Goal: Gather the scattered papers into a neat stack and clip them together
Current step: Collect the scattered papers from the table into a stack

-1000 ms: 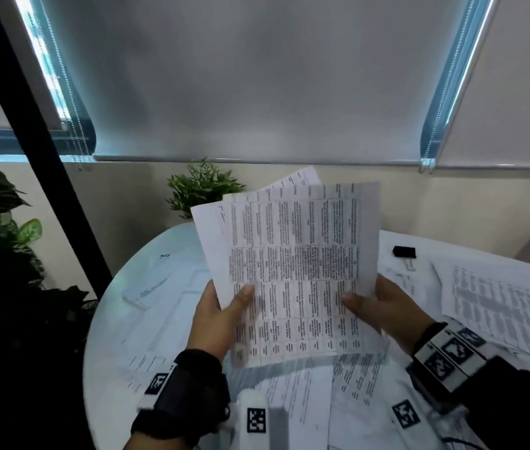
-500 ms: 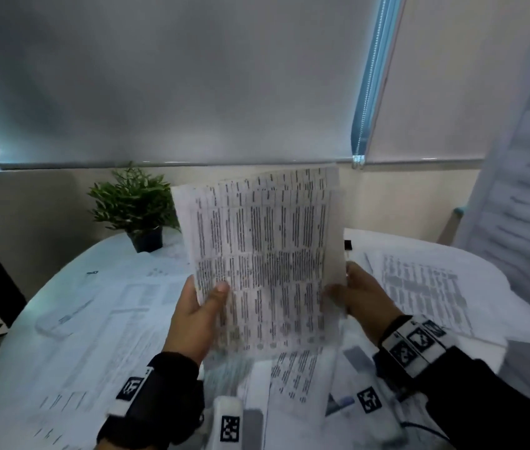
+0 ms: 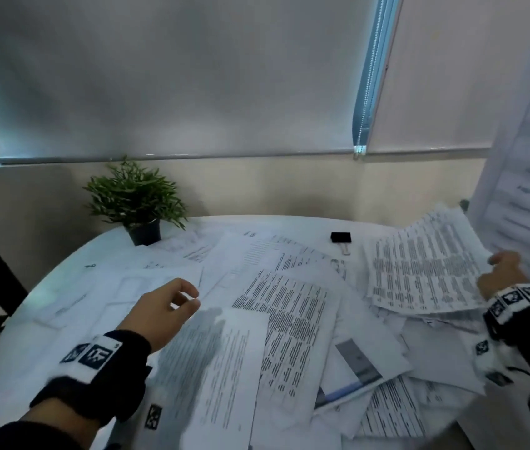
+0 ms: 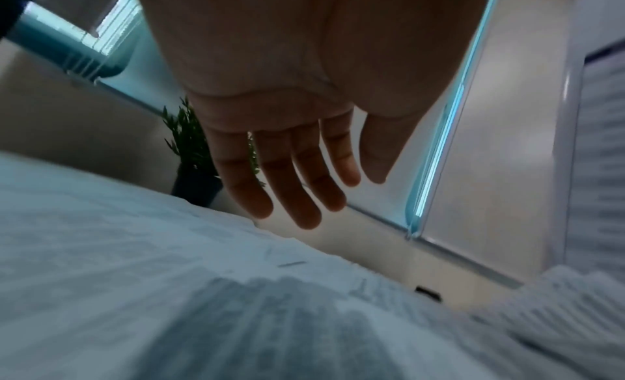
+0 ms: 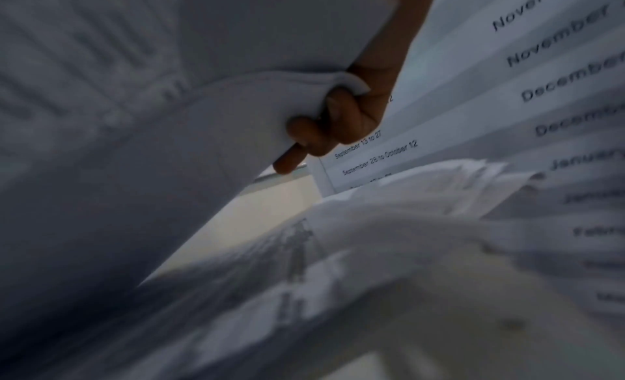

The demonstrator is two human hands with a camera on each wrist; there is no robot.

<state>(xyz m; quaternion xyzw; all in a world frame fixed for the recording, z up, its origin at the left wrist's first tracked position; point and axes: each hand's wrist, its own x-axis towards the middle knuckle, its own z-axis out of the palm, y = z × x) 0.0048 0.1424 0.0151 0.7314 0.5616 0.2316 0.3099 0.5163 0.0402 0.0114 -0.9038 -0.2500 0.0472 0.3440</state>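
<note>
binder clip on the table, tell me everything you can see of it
The binder clip is small with a black body and a silvery wire handle lying flat toward the viewer. It sits at the far side of the round white table, at the edge of the scattered papers. Neither hand touches it.

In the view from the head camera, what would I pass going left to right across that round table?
Left hand, hovering open over the sheets → small green potted plant → loose printed sheets spread mid-table → black binder clip → bundle of printed papers → right hand gripping that bundle.
</note>
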